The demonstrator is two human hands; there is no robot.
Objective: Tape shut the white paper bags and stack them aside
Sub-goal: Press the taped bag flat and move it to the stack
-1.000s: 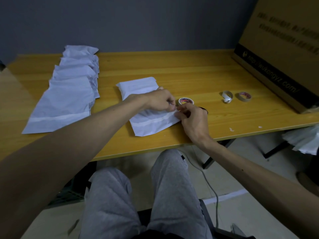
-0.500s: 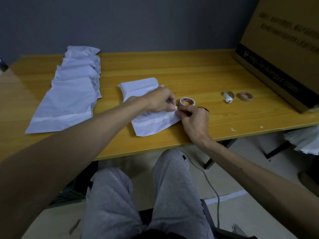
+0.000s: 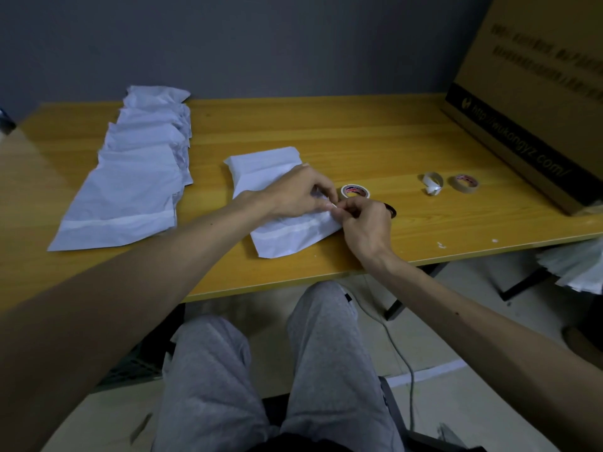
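You are partway through. At the far left of the table (image 3: 359, 141), a row of taped bags (image 3: 130, 190) lies overlapped like shingles. I count at least five, and the nearest shows a pale band of tape across its near end. One more bag (image 3: 280, 239) lies flat in the middle near you, with a similar band already across it, so I judge that you are finishing the right end of that seal. Your left hand (image 3: 293, 194) rests on this bag with its fingertips pinching a small strip of tape (image 3: 332, 207) at the bag's right edge. Your right hand (image 3: 365, 223) pinches the same strip from the other side. This bag has yet to join the row. Some white bags (image 3: 577, 269) hang below the table's right edge, too blurred to count, and they look like work left. One roll of tape (image 3: 355, 191) sits just beyond your hands. To the right lie one brown roll (image 3: 465, 183) and one crumpled ring (image 3: 432, 183). One cardboard box (image 3: 528, 93) stands at the far right.
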